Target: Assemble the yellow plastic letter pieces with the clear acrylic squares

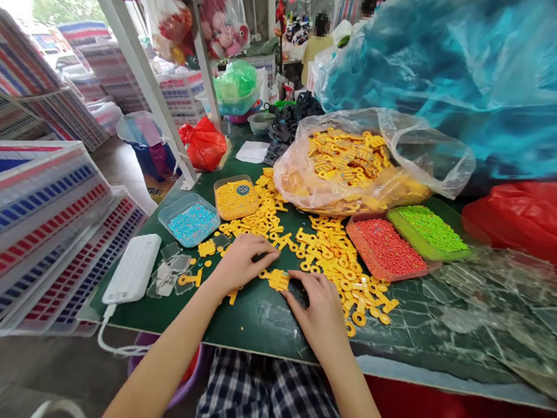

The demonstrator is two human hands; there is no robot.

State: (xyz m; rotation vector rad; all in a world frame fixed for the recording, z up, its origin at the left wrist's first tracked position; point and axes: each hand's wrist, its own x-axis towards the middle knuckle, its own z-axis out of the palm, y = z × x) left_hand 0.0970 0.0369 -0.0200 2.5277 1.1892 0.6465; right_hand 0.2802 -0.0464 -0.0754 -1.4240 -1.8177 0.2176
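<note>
Yellow plastic filled the middle of the green table: a loose heap of parts spilling from a clear bag, with trays of blue beads, yellow beads, red beads and green beads around it. Both hands met over one small yellow piece lying flat on the table, just left of the heap. The left hand pinched its left edge with curled fingertips; the right hand lay flat, fingertips pressing its right edge. Neither hand lifted it. To do this well, I judged the piece should stay pressed to the table while both sets of fingertips worked it, kept apart from the heap so that loose parts did not snag. A white power bank and clear plastic chips lay left of the hands.
</note>
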